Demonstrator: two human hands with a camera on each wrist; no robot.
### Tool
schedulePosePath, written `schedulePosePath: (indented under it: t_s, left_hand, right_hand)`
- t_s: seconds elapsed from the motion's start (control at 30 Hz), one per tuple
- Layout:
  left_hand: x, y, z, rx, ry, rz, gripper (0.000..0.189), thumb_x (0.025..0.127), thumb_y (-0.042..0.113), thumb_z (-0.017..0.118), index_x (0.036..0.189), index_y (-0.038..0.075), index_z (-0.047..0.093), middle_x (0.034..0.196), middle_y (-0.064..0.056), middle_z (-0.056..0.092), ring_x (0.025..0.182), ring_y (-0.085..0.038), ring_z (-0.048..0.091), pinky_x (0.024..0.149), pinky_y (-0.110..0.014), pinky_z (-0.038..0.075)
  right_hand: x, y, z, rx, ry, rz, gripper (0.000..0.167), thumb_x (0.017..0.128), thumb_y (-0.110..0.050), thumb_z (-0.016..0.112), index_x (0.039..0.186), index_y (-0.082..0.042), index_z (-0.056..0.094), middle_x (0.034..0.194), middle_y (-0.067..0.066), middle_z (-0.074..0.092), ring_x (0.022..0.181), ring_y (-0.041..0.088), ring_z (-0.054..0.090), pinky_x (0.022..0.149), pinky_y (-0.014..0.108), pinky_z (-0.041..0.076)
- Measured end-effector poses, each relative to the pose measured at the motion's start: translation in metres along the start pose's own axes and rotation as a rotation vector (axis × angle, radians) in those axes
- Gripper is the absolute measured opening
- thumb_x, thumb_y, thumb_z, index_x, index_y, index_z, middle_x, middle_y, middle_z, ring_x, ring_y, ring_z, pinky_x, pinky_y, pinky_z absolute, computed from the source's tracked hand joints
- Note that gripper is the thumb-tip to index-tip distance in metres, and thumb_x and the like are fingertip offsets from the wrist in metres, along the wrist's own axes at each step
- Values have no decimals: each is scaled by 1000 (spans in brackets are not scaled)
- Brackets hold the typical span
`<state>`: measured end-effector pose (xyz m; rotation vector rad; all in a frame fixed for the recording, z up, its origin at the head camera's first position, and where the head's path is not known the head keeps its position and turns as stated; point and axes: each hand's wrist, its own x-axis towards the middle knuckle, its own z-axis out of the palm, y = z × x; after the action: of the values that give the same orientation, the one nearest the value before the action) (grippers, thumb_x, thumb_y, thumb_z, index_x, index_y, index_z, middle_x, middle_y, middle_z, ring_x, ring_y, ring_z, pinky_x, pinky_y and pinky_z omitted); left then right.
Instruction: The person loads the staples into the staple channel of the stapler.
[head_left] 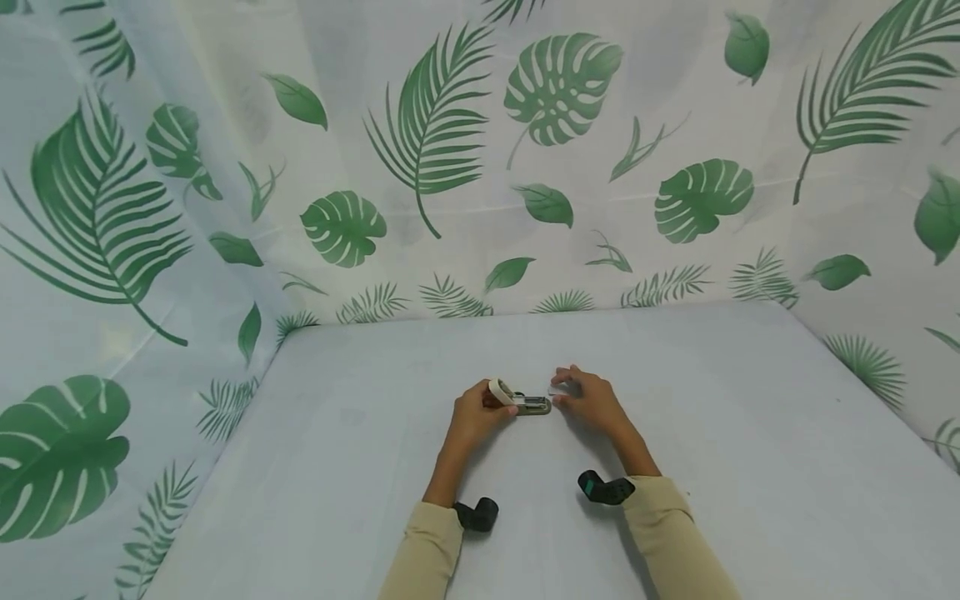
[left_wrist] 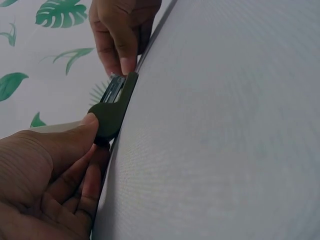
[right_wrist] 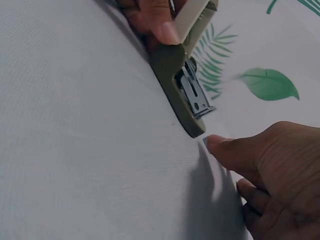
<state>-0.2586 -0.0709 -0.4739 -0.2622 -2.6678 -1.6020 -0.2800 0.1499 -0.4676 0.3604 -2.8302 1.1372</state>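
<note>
Nearest my head camera are the two beige sleeves, the left sleeve point(head_left: 423, 550) and the right sleeve point(head_left: 681, 546), running in from the near edge of my view. Just past each cuff I see a black wrist camera, one at the left wrist point(head_left: 477, 515) and one at the right wrist point(head_left: 604, 488).

Farther in, around the middle of the white table point(head_left: 337, 458), is the stapler point(head_left: 534, 407), its hinge end to the left and its front end to the right. Its cream top arm point(head_left: 501, 390) stands swung up at the left, which leaves the metal magazine point(right_wrist: 195, 92) exposed above the olive-green base point(right_wrist: 172, 90). The base sits low at the tabletop; I can't tell whether it touches.

The left hand point(head_left: 471, 417) grips the stapler at the hinge end, thumb pressed on the base's near side. The right hand point(head_left: 596, 406) is just right of the front end, thumb and forefinger close together. A pale sliver point(head_left: 557, 390) shows between them, too small for me to identify, and I can't tell whether they pinch it.

Leaf-printed cloth point(head_left: 465, 250) hangs at the far, left and right sides.
</note>
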Motion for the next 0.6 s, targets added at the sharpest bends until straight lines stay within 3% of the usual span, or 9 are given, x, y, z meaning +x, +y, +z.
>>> schedulePosePath:
  t_s: [0.13, 0.4, 0.6]
  left_hand:
    - [0, 1, -2, -7, 11, 5, 30, 83, 17, 78, 108, 6, 65, 102, -12, 73, 91, -21, 69, 82, -35, 56]
    - [3, 2, -4, -10, -12, 9, 33, 84, 20, 78, 111, 6, 65, 106, -12, 73, 96, -23, 70, 85, -37, 55]
    - [1, 0, -2, -18, -14, -11, 35, 82, 19, 80, 111, 6, 65, 107, -13, 73, 99, -26, 70, 88, -41, 55]
  right_hand:
    - [2, 1, 4, 23, 22, 24, 23, 87, -10, 72, 108, -2, 66, 139, 19, 56, 141, 41, 36, 115, 57, 27]
    - [7, 0, 9, 52, 94, 68, 17, 86, -10, 72, 101, -3, 68, 141, 19, 53, 144, 40, 30, 120, 57, 9]
    - [5, 2, 12, 42, 91, 101, 16, 86, -9, 72, 100, -2, 68, 144, 20, 50, 145, 41, 28, 121, 56, 9]
